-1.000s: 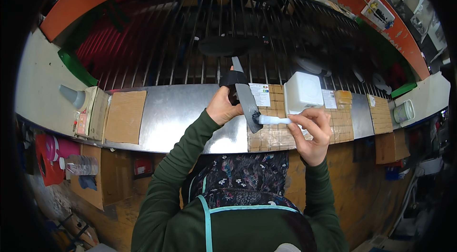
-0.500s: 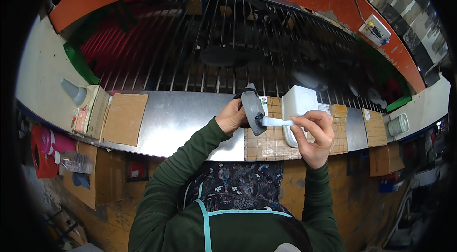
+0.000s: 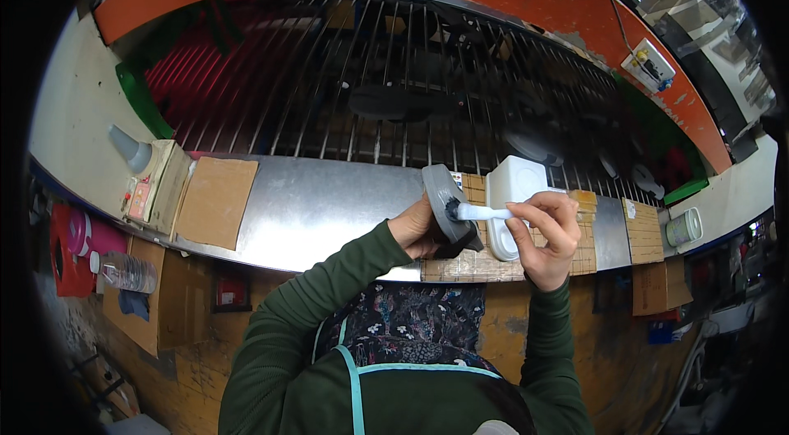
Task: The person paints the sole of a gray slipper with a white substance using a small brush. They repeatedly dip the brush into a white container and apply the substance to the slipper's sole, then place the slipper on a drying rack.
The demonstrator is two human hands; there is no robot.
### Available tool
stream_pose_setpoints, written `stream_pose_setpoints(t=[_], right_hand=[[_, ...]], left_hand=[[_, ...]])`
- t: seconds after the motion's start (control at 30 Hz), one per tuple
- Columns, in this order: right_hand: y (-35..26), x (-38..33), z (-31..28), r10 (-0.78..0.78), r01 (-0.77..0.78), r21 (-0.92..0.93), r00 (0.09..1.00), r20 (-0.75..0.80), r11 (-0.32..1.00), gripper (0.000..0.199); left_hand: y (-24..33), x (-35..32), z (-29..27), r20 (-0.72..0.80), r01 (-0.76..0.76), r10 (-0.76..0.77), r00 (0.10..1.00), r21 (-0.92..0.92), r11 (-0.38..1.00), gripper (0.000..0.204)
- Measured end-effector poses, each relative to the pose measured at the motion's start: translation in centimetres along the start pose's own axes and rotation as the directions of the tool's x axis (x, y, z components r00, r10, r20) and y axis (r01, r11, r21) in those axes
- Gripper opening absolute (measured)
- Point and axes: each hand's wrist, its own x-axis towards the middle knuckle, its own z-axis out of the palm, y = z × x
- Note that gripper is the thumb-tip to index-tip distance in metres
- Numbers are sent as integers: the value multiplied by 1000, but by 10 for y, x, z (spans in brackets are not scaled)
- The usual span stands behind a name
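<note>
Head-worn fisheye, left of a pair, looking down and forward from above the wearer's torso (image 3: 436, 395). Left hand (image 3: 415, 227) and right hand (image 3: 549, 239) close, near mid-frame; bench (image 3: 308, 205) bowing toward rim.

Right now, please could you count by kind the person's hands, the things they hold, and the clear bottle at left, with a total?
Hands: 2 (left hand, right hand)
Brush: 1
Grey sole-shaped piece: 1
Clear bottle: 1
Total: 5
</note>
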Motion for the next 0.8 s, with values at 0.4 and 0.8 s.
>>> stream_pose_setpoints(t=[0.4, 0.8], right_hand=[[7, 6, -8, 44, -50, 76, 995, 85, 996, 21], [7, 29, -23, 36, -35, -7, 980, 197, 999, 17]], left_hand=[[-22, -11, -1, 163, 199, -152, 975, -332, 922, 90], [-20, -11, 10, 78, 266, -256, 964, -187, 946, 97]])
